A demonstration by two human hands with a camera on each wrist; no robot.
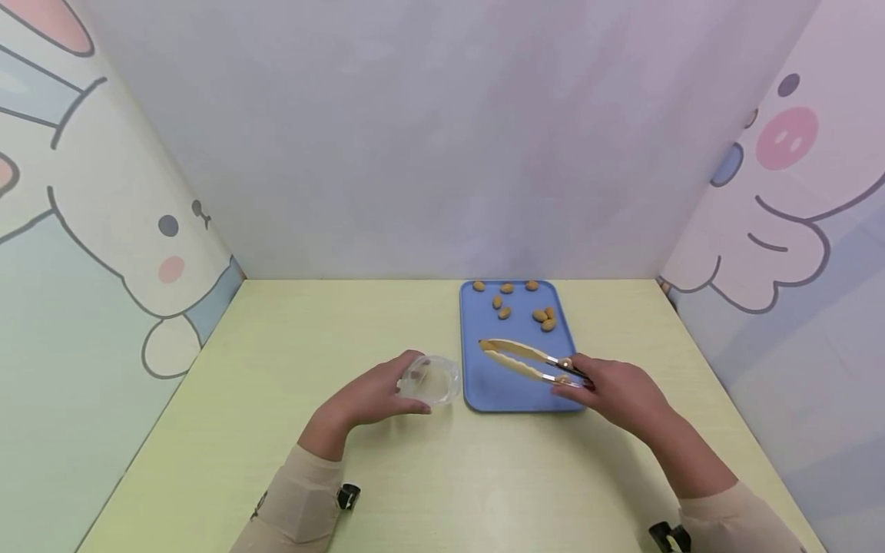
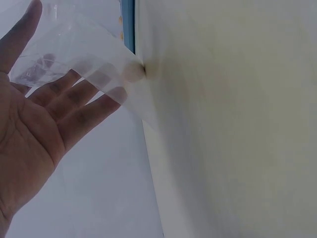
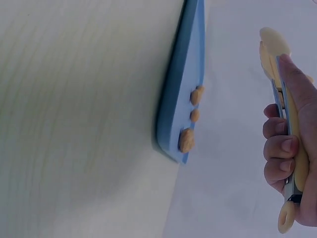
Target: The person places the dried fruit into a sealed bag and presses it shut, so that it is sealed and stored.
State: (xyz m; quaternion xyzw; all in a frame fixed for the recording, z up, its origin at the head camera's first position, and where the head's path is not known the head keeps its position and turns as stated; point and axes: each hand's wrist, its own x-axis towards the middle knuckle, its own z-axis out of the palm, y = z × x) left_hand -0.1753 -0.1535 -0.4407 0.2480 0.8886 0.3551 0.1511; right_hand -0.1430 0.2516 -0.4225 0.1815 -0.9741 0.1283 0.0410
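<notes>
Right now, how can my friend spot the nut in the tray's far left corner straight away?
Find the pale yellow table, then the blue tray on it, right of the clear cup. Along the tray's far edge lie three nuts in a row, and yours is the nut at the left end, by the corner. It lies further left than every other nut on the tray.

Against the far edge of the pale-yellow desk (image 1: pixel 332 330) is set a blue rectangular tray (image 1: pixel 491 393), brown oval nuts (image 1: pixel 548 325) on its far half, beige-and-metal tongs (image 1: pixel 515 365) above its near half, a clear plastic container (image 1: pixel 435 382) left of it.
</notes>
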